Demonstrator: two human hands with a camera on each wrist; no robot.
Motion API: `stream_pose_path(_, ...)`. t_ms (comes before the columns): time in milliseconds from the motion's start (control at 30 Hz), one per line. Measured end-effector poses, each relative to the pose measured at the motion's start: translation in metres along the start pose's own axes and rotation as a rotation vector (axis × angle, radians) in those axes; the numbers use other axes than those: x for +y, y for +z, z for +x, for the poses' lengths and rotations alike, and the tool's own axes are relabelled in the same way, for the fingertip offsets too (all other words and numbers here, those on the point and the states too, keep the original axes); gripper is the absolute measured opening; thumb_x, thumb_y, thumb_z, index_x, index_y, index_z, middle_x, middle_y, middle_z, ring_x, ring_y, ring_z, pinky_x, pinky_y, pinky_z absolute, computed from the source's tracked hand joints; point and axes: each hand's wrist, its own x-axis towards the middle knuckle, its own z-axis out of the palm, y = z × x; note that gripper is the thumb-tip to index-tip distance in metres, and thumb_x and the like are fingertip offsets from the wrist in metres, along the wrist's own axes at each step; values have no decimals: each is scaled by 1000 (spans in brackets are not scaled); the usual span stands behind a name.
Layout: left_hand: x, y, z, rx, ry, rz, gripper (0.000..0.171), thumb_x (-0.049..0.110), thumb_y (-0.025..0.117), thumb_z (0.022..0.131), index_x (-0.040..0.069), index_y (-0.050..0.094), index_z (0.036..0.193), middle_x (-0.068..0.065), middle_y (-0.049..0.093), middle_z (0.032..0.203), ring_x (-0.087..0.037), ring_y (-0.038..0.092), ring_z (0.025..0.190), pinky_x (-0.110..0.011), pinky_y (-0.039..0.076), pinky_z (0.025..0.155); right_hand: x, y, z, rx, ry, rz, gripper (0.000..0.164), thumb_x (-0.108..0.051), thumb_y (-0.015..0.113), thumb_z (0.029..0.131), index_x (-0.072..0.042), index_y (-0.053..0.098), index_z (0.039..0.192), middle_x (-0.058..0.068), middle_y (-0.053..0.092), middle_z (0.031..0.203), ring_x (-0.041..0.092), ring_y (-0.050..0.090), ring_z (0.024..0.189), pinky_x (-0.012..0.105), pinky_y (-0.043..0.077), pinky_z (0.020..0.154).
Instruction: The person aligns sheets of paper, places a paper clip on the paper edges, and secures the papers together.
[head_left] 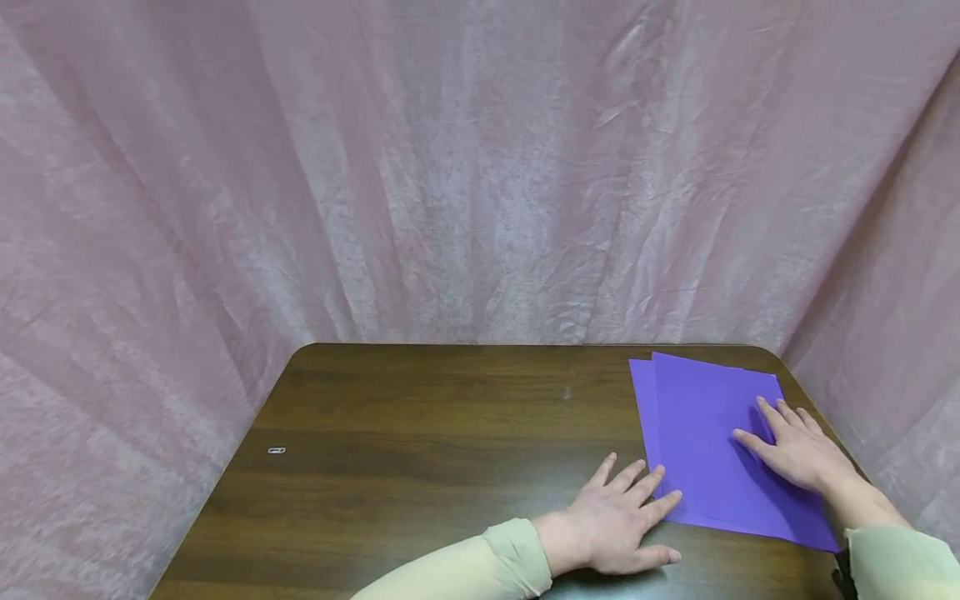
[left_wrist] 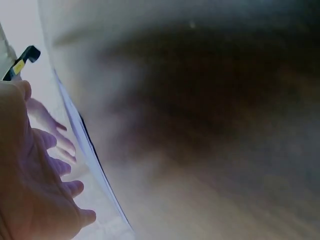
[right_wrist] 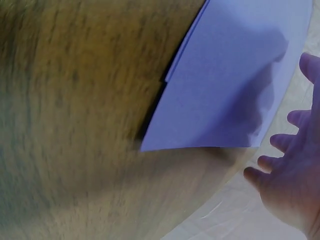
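Note:
Overlapping purple sheets of paper (head_left: 712, 450) lie at the right side of the table, one slightly offset so its left edge shows beneath the top one. My right hand (head_left: 802, 450) is over the right part of the sheets, fingers spread and straight, its shadow falling on the paper in the right wrist view. Nothing is between its fingers (right_wrist: 280, 142). Near the lower left corner of the paper is my left hand (head_left: 618, 517), fingers spread, fingertips overlapping the paper's edge in the head view. The left wrist view shows the sheets' edge beyond its fingers (left_wrist: 60, 167).
A small white paper clip (head_left: 277, 450) lies near the table's left edge. The brown wooden table (head_left: 450, 433) has rounded far corners. Pink curtains (head_left: 480, 167) hang behind it and along both sides.

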Motion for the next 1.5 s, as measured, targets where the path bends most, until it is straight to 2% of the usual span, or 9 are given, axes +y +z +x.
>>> stream_pose_path(300,18,2,13,-49,21,17,73,81,14,95,49,9,161,15,7,169,-12,5,155,-45,6,124,1,2,1,-29,-31,6,92,-56,49,103,18,23,152,53,17,147,72,13,134,78,15,106)
stream_pose_path(567,22,4,26,-101,-2,26,73,82,13,94,51,11,160,21,8,168,-8,6,154,-43,8,124,2,7,2,-41,-41,1,90,-55,52,102,18,30,149,52,21,147,69,16,136,77,19,106)
stream_pose_path(667,22,4,27,-131,-10,28,73,82,11,94,50,13,160,23,8,167,-6,8,153,-43,7,124,2,7,2,-51,-42,3,89,-55,53,102,18,33,148,51,23,146,68,18,136,76,20,106)
stream_pose_path(900,23,1,30,-144,-10,24,73,81,14,95,48,21,159,22,15,166,-3,10,153,-41,7,124,1,7,3,-57,-39,-8,89,-56,52,102,18,33,148,50,24,147,67,19,137,76,21,106)
stream_pose_path(1500,23,2,30,-159,-3,26,74,81,14,95,46,20,160,20,14,167,-3,12,152,-41,8,124,0,8,2,-61,-28,11,90,-57,51,102,17,32,150,49,22,149,64,18,139,76,21,106)
